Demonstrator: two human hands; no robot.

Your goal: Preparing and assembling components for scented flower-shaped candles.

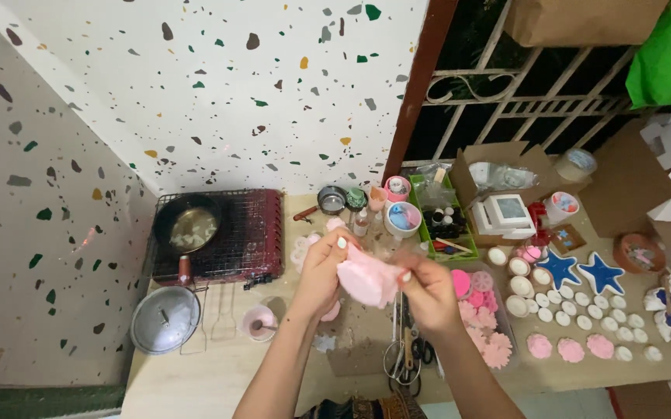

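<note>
Both of my hands are raised over the middle of the wooden table [219, 376] and grip one soft pink mould [366, 279] between them. My left hand [321, 271] pinches its left edge with thumb and fingers. My right hand [426, 289] holds the right edge, fingers curled around it. The pink piece is bent and folded between the two hands. Under the hands lie scissors [407, 353] and a tray of pink flower shapes [484, 326].
A small pan [186, 226] sits on a red stove with a wire rack [246, 233] at the left, a metal lid [164, 320] before it. Two blue star shapes [580, 271], several small white cups [584, 310], a green tray of bottles [444, 221] and cardboard boxes fill the right.
</note>
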